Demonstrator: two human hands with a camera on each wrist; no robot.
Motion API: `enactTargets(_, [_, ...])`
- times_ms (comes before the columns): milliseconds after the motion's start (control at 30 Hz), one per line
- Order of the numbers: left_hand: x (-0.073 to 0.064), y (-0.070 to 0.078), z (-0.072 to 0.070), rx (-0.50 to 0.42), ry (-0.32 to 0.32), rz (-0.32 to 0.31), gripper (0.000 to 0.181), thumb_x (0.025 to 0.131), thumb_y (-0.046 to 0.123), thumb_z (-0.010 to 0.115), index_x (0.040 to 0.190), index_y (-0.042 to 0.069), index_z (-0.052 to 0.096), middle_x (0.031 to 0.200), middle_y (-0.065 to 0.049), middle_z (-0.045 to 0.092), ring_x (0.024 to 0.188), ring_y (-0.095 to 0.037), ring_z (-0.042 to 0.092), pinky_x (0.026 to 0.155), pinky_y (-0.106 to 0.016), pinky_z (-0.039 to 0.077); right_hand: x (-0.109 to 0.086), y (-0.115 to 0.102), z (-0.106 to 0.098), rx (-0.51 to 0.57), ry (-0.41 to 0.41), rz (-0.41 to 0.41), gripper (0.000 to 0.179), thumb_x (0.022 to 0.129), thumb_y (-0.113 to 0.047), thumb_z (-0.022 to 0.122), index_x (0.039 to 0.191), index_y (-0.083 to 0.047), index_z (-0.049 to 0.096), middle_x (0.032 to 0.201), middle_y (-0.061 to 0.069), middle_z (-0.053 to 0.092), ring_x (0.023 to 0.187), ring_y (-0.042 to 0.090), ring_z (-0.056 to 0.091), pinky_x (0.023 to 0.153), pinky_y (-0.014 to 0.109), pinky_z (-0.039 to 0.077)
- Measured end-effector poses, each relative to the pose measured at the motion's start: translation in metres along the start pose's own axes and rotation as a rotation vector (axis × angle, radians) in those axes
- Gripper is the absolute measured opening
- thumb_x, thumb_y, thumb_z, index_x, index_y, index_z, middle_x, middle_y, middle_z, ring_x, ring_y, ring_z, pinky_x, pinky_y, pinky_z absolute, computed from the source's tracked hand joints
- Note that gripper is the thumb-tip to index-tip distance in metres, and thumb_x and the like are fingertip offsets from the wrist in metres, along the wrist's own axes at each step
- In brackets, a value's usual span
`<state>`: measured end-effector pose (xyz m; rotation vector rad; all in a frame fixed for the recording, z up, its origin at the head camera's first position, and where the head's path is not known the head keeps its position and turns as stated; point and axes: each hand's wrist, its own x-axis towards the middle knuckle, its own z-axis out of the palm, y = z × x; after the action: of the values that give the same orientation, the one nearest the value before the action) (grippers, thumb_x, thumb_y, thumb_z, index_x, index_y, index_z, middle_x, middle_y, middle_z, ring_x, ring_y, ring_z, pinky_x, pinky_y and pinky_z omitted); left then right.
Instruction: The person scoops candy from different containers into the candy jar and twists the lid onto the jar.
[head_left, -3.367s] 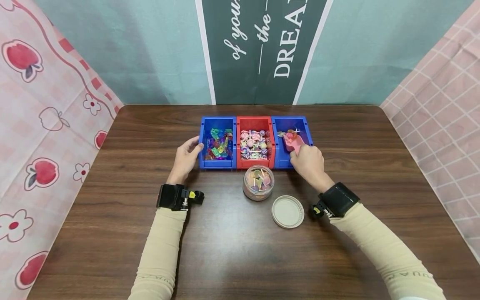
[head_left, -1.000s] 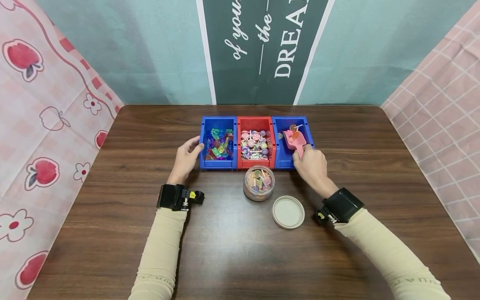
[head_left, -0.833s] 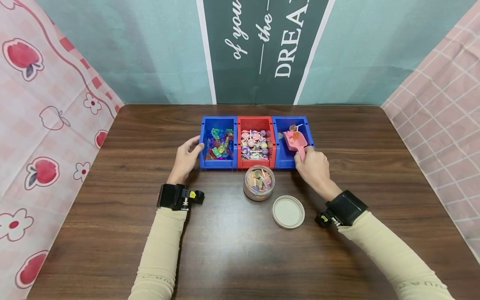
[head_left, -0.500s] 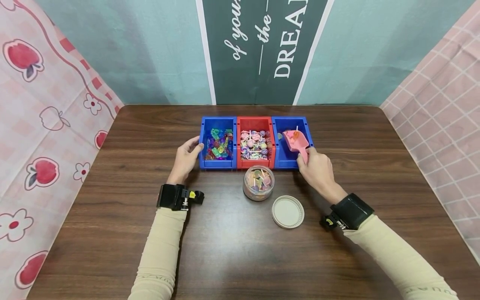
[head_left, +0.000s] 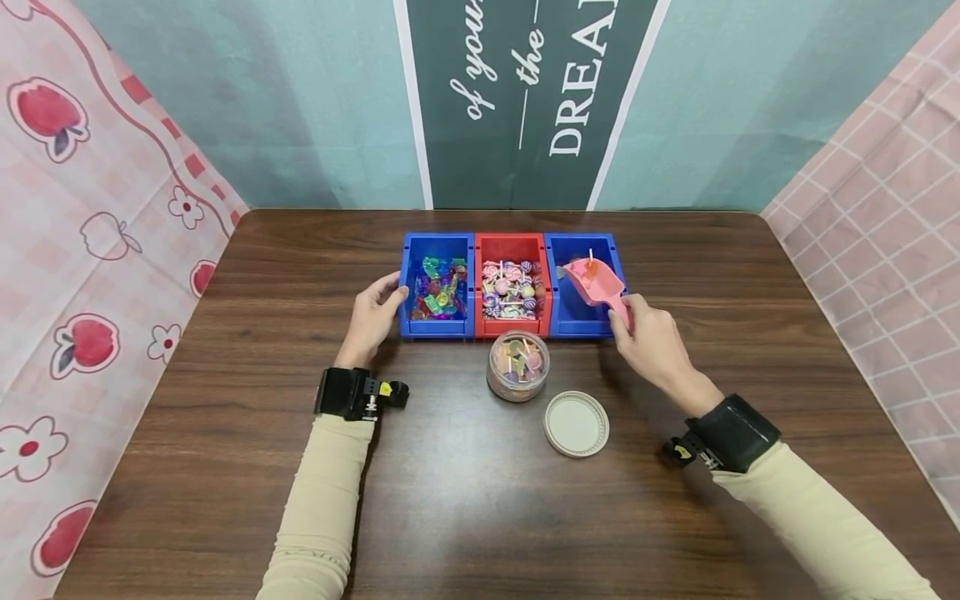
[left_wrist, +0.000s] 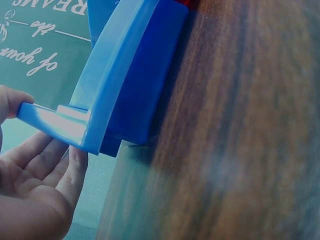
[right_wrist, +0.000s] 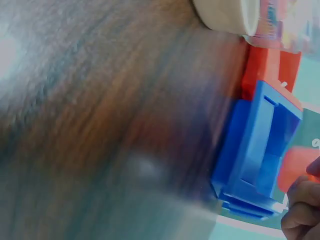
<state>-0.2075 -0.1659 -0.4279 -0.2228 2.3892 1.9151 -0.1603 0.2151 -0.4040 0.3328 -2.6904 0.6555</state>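
Note:
My right hand [head_left: 654, 343] grips the handle of a pink scoop [head_left: 602, 289] at the right blue bin [head_left: 579, 315]. An orange lollipop [head_left: 591, 268] and other small candies lie in the scoop's bowl. On the left, my left hand [head_left: 371, 318] holds the side of the left blue bin [head_left: 441, 327], thumb at the rim and fingers outside. Between them, the red bin [head_left: 510, 327] holds small lollipops and swirled candies. Colourful clear candies [head_left: 441, 292] fill the left bin. In the right wrist view, the scoop [right_wrist: 296, 167] is only partly visible.
An open clear jar [head_left: 517, 389] of mixed candies stands in front of the red bin. To its right a pale round lid [head_left: 576, 425] lies on the brown wooden table [head_left: 465, 508]. Curtains hang behind and at both sides.
My right hand has drawn back to the right and toward me, shifting the scoop's handle with it. Candies now sit in the scoop's bowl. The left hand keeps its hold on the left bin.

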Motion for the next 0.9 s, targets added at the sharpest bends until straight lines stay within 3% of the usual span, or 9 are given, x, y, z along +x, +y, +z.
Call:
enactTargets(433, [0.002, -0.004, 0.000, -0.019, -0.003, 0.017, 0.044, 0.100, 0.021, 0.051, 0.141, 0.005, 0.047, 0.143, -0.016, 0.053, 0.130, -0.025, 0.051, 0.113, -0.041, 0.041, -0.005, -0.008, -0.035, 0.046, -0.156, -0.162, 0.018, 0.090, -0.008, 0.063, 0.107, 0.000, 0.061, 0.063, 0.002, 0.050, 0.055, 0.007, 0.039, 0.051, 0.019, 0.031])
enactTargets(700, [0.001, -0.003, 0.000, -0.021, -0.007, 0.021, 0.044, 0.100, 0.020, 0.050, 0.141, 0.005, 0.047, 0.143, -0.015, 0.053, 0.130, -0.025, 0.051, 0.112, -0.041, 0.042, -0.017, -0.012, -0.044, 0.099, -0.286, -0.243, 0.020, 0.089, -0.009, 0.066, 0.109, -0.005, 0.063, 0.065, -0.005, 0.048, 0.060, 0.002, 0.039, 0.054, 0.017, 0.033])
enactTargets(900, [0.001, -0.002, 0.000, -0.016, 0.002, 0.027, 0.043, 0.100, 0.019, 0.051, 0.140, 0.006, 0.048, 0.141, -0.015, 0.055, 0.126, -0.023, 0.053, 0.108, -0.036, 0.046, -0.022, -0.012, -0.047, 0.128, -0.358, -0.262, 0.020, 0.091, -0.015, 0.065, 0.109, -0.008, 0.065, 0.066, -0.007, 0.047, 0.060, -0.001, 0.040, 0.054, 0.017, 0.035])
